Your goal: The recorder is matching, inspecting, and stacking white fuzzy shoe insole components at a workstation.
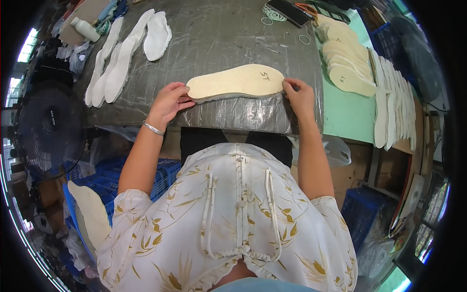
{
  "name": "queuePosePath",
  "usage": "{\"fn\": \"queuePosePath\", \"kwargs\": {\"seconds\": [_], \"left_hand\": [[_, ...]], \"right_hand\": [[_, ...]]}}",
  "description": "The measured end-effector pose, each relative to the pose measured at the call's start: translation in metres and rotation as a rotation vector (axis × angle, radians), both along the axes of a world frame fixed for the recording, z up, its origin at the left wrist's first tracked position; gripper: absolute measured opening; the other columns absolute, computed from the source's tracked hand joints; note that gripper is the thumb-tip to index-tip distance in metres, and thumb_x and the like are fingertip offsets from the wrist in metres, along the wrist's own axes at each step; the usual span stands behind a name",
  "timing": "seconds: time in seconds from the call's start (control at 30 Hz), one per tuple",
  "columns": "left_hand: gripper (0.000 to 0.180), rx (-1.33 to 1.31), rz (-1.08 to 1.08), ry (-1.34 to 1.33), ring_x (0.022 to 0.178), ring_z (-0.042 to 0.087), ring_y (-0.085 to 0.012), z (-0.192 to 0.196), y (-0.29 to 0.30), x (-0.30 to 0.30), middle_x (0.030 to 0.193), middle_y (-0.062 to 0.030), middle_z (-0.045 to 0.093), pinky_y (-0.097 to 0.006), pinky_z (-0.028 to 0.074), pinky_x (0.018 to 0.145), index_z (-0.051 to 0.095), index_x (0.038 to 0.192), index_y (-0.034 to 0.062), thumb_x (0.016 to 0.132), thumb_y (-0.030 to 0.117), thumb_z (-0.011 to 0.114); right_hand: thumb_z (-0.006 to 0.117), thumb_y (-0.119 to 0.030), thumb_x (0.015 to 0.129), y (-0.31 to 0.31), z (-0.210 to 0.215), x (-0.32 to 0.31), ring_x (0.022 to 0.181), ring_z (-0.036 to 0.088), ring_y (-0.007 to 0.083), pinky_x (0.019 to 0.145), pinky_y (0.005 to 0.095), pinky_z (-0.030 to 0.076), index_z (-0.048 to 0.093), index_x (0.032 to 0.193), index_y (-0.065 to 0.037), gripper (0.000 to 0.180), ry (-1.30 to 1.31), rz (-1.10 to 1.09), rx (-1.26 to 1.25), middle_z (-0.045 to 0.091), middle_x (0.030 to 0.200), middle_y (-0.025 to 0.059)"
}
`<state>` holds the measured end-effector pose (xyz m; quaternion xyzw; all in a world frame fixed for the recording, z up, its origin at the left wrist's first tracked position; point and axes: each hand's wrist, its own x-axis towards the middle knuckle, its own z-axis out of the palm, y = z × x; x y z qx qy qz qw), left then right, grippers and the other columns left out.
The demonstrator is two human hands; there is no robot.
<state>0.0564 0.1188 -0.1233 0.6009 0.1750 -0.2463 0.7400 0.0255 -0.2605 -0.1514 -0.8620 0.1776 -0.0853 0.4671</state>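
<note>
A cream shoe insole (233, 82) with dark handwriting near one end lies level between my hands, just over the near part of the table. Grey-white fluffy lining shows along its lower edge. My left hand (171, 101) pinches the left end, thumb on top and fingers beneath. At the right end, my right hand (298, 95) grips the tip between thumb and fingers. White fleecy insole pieces (127, 61) lie at the far left, with a shorter fluffy white piece (157, 36) beside them.
The table (219, 41) has a shiny dark plastic cover. On a green surface (340, 117) at right sit stacked cream insoles (348, 73) and a row of white ones (389, 102). A phone (290, 11) and rubber bands (273, 13) lie at the back. A black fan (48, 126) stands left.
</note>
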Motion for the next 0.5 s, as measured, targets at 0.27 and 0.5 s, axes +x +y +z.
{"fn": "queuePosePath", "kwargs": {"seconds": [0.27,0.5], "left_hand": [[0.024,0.041,-0.001,-0.047,0.091,0.067,-0.0245,-0.001,-0.002,-0.001,0.101,-0.0122,0.063,-0.04,0.059,0.081,0.051,0.109,0.0025,0.089,0.008,0.063],[0.028,0.056,0.043,-0.071,0.091,0.068,-0.0249,-0.003,-0.005,-0.005,0.102,-0.0135,0.062,-0.037,0.061,0.078,0.049,0.111,0.0,0.089,0.006,0.064]], "right_hand": [[0.073,-0.026,0.083,-0.005,-0.011,0.0,0.061,0.065,0.012,0.052,0.0255,0.049,0.074,0.101,-0.003,0.029,-0.045,0.014,-0.046,0.071,0.081,0.0071],[0.072,-0.024,0.082,0.006,0.012,-0.003,0.068,0.068,0.0166,0.067,0.03,0.053,0.074,0.099,-0.003,0.026,0.067,-0.029,0.078,0.073,0.082,0.0097]]}}
